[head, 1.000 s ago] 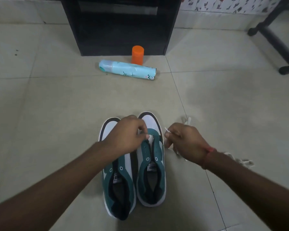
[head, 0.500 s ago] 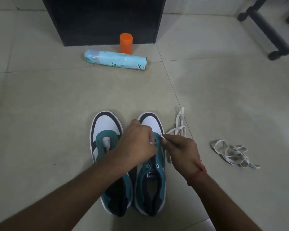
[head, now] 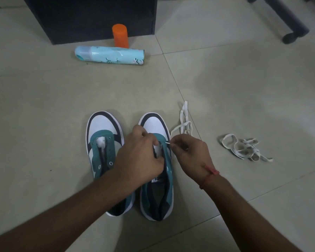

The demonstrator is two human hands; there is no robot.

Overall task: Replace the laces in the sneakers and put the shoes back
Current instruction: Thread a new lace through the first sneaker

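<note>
My right hand (head: 189, 153) pinches the lace (head: 185, 124) tip just beside the right shoe (head: 156, 179); my left hand (head: 140, 157) grips its flap. I think next is pushing the tip through the first hole.

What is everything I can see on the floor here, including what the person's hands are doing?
sneakers: two, teal, white and dark, side by side on the floor, toes away from the person.
lace: one, white, trailing right of the right sneaker.
lace pile: one, white, loose further right.
spray can: one, pale blue, lying down.
orange cylinder: one, upright behind the can.
black cabinet: one, at the back.
left hand: holds the right sneaker's eyelet area.
right hand: pinches the lace tip.
</note>
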